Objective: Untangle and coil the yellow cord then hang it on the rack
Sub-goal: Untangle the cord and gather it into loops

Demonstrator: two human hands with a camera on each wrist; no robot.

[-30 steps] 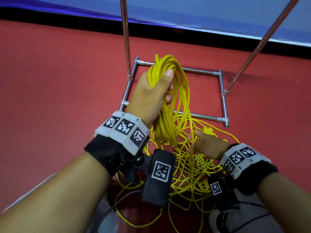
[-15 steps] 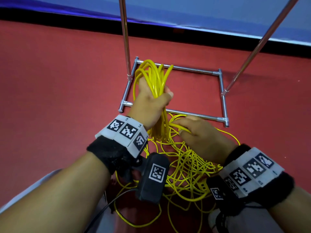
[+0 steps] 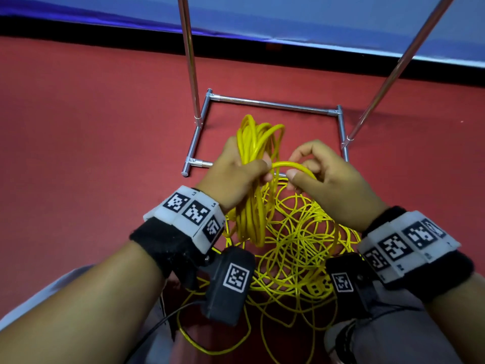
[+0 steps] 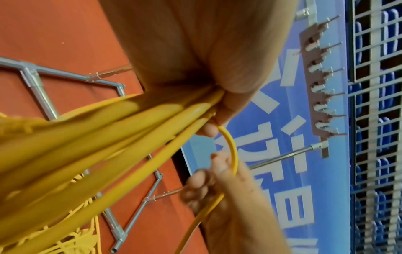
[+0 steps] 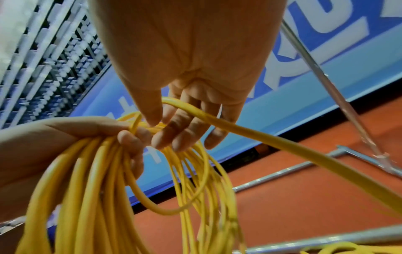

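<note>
My left hand [image 3: 233, 177] is covering the spot where the coil's loops are gathering, so I am not seeing how many turns of cord [image 3: 253, 206] are in that grip; its fingers are curling tight round the bundle. The rack [image 3: 267, 103] is cut off at the top in the head view: only its base frame on the red floor [image 3: 91, 153] and two rising poles are showing, and the front bar is passing out of sight behind my hands. From the left wrist, a blurred row of pegs [image 4: 319, 86] is showing against a blue banner [image 4: 272, 120].

My right hand [image 3: 328, 177] is pinching a single strand between thumb and fingers, arching it across to the left hand. The other right fingers are hanging loosely extended.

The cord is yellow, smooth and thin. The coiled part is hanging from my left fist in long loops above the base frame. The rest is lying in a loose tangle on the floor below my wrists, and its ends are hard to pick out.
</note>
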